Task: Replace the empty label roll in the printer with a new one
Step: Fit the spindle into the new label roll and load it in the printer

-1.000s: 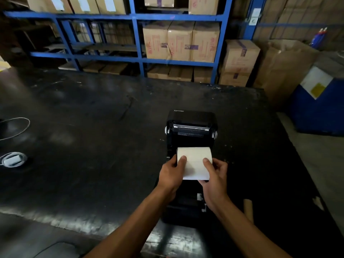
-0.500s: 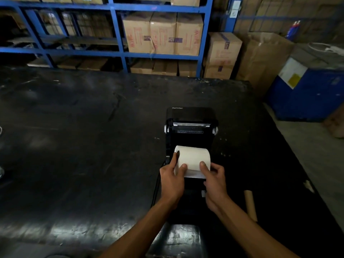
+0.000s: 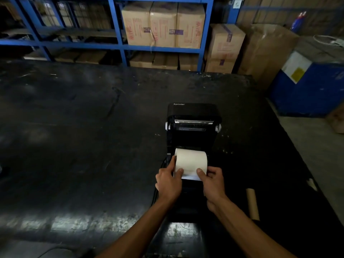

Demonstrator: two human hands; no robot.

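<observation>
I have my left hand [image 3: 169, 180] and right hand [image 3: 212, 180] both gripping the white paper label roll [image 3: 191, 161], seated in the open black plastic printer [image 3: 193, 116] near the table's right edge. The brown cardboard core [image 3: 252, 204] lies out beside it; feeding and closing the lid remain.

1. The white roll [image 3: 191, 161] is sitting lower in the open printer [image 3: 193, 125] than a second ago.
2. Both hands, left hand [image 3: 168, 181] and right hand [image 3: 212, 183], are sliding toward 6 o'clock, thumbs pressing its loose end.

Cardboard boxes [image 3: 163, 27] on blue shelving [image 3: 119, 45]; blue bin [image 3: 307, 94] right.
</observation>
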